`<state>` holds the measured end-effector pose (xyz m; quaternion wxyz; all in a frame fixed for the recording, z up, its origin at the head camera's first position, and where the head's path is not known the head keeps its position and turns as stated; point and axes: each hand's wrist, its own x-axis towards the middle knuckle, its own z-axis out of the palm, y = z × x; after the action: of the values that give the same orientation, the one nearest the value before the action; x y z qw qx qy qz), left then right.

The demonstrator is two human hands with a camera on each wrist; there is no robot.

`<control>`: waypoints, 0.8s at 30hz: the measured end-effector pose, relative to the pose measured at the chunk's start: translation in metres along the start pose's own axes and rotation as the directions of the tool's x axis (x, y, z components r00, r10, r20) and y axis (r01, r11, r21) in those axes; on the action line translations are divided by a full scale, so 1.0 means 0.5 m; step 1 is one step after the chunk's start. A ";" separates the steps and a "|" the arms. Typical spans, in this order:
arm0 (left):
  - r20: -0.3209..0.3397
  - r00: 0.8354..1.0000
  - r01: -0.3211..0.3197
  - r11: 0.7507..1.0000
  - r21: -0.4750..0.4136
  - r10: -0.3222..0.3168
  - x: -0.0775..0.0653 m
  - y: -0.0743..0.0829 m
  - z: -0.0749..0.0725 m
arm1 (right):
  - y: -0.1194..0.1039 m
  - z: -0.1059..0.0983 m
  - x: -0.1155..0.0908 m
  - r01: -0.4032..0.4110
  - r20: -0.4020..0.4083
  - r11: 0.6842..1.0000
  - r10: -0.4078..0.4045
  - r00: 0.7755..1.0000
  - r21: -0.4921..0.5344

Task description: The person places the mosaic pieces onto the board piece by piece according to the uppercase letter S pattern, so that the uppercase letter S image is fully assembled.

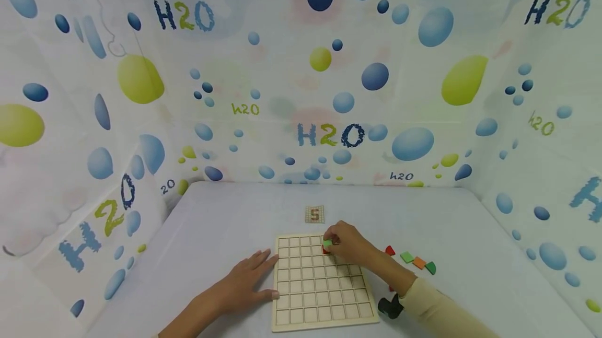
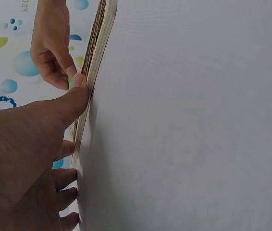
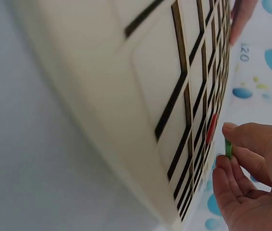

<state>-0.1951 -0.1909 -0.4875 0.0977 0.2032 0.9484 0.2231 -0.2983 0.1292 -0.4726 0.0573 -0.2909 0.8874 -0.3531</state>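
A square wooden grid board (image 1: 308, 286) lies on the table. Along its left edge rests my left hand (image 1: 246, 283), fingers spread, with thumb and fingertips touching the rim; the left wrist view shows this hand (image 2: 35, 139) too. Over the far part of the board my right hand (image 1: 350, 243) pinches a small light green tile (image 1: 327, 243) between thumb and fingers. In the right wrist view the green tile (image 3: 228, 148) is seen edge-on. Just under it a red tile (image 3: 211, 128) sits on the grid, partly covered by the hand in the head view.
Beyond the board lies a small gridded card (image 1: 314, 214) with an S-like figure. Right of the board are a red piece (image 1: 390, 250), a light green tile (image 1: 406, 257), an orange tile (image 1: 419, 262) and a dark green piece (image 1: 430, 267). A black object (image 1: 390, 307) is by the right sleeve.
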 end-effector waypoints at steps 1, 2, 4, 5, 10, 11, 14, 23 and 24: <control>0.000 1.000 0.000 1.000 0.002 0.000 0.000 0.000 0.000 | -0.003 0.005 0.003 0.015 0.009 1.000 -0.015 1.000 -0.014; 0.000 1.000 0.001 1.000 0.002 -0.001 0.001 -0.001 0.001 | -0.005 0.009 0.005 0.027 0.018 0.999 -0.027 0.999 -0.023; 0.001 1.000 0.000 1.000 0.005 0.000 0.002 -0.003 0.002 | -0.008 0.017 0.008 0.052 0.036 0.998 -0.050 0.998 -0.032; 0.002 1.000 -0.003 1.000 0.005 0.003 0.003 -0.004 0.002 | -0.009 0.019 0.009 0.060 0.047 0.998 -0.059 0.997 -0.035; 0.003 1.000 -0.001 1.000 0.010 0.001 0.003 -0.005 0.002 | -0.012 0.029 0.011 0.094 0.075 0.995 -0.092 0.993 -0.021; 0.004 1.000 0.002 1.000 0.010 -0.002 0.002 -0.004 0.001 | -0.013 0.030 0.012 0.096 0.076 0.995 -0.094 0.993 -0.016; 0.006 1.000 0.017 1.000 0.014 -0.017 0.001 0.001 -0.001 | -0.017 0.033 0.015 0.097 0.079 0.995 -0.096 0.992 -0.012; 0.008 0.999 0.031 0.999 0.030 -0.032 0.002 0.006 -0.002 | -0.028 0.030 0.016 0.111 0.064 0.986 -0.104 0.992 -0.124; 0.008 0.999 0.031 0.999 0.031 -0.031 0.002 0.006 -0.002 | -0.029 0.029 0.016 0.109 0.066 0.986 -0.102 0.993 -0.126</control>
<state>-0.1954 -0.1887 -0.4852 0.1021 0.1909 0.9543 0.2058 -0.2937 0.1078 -0.4731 0.0460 -0.3509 0.8896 -0.2886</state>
